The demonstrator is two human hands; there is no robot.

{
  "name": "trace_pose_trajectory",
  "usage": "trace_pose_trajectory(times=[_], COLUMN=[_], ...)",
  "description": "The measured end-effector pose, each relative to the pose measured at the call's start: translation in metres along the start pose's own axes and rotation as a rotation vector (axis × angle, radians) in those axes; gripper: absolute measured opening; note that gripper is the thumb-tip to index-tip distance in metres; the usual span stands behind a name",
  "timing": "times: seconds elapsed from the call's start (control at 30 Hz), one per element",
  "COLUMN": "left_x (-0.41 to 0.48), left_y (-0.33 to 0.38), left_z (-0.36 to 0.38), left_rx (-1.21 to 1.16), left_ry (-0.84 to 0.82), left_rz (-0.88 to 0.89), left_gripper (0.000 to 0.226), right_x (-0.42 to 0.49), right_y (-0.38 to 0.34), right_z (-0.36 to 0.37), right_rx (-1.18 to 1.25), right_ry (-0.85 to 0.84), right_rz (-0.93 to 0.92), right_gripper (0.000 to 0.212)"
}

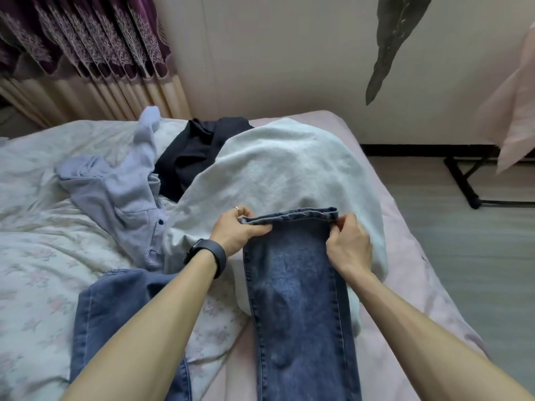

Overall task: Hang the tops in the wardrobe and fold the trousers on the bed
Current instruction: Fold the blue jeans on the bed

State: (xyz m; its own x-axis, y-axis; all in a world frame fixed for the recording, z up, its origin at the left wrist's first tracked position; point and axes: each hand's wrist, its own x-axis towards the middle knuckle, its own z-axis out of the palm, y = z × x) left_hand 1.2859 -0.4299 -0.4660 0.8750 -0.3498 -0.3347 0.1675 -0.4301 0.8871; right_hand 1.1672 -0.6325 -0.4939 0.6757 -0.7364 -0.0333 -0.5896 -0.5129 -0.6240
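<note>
Both your left hand and right hand pinch the hem corners of the jeans; the leg runs lengthwise back toward you along the bed.

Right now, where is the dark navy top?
In the head view, the dark navy top lies far back on the bed, between the blue cardigan, left, and the grey sweatshirt, right.

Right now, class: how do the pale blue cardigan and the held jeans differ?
The cardigan lies crumpled and untouched; the jeans lie straight, hem pinched by the left hand and right hand. The cardigan is pale knit; the jeans dark denim. Both lie on the bed.
</note>
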Motion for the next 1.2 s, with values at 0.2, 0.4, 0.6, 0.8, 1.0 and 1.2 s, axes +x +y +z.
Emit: trace_pose_trajectory(times=[0.2,0.4,0.6,0.8,1.0,1.2], left_x=[0.001,-0.003,-0.018,-0.023,-0.058,-0.073], left_y=[-0.002,-0.021,-0.04,-0.066,-0.092,-0.145], left_z=[0.004,0.015,0.014,0.017,-0.061,-0.204], left_rx=[0.484,0.581,0.92,1.438,1.126,1.122], left_ry=[0.17,0.266,0.311,0.033,0.398,0.31], left_rz=[0.228,0.423,0.663,0.49,0.374,-0.397], left_gripper=[0.014,0.018,0.056,0.057,0.052,0.046], right_x=[-0.005,-0.018,-0.037,-0.025,-0.107,-0.176], right_y=[0.002,0.009,0.033,0.034,-0.005,-0.081], right_z=[-0.002,0.001,0.026,0.029,0.049,0.126], right_rx=[-0.071,-0.067,-0.486,-0.674,-0.26,-0.014], right_ry=[0.06,0.191,-0.16,-0.336,0.038,-0.482], right_rz=[0.016,-0.286,-0.626,-0.437,-0.596,-0.386], right_gripper=[0.011,0.018,0.068,0.069,0.046,0.039])
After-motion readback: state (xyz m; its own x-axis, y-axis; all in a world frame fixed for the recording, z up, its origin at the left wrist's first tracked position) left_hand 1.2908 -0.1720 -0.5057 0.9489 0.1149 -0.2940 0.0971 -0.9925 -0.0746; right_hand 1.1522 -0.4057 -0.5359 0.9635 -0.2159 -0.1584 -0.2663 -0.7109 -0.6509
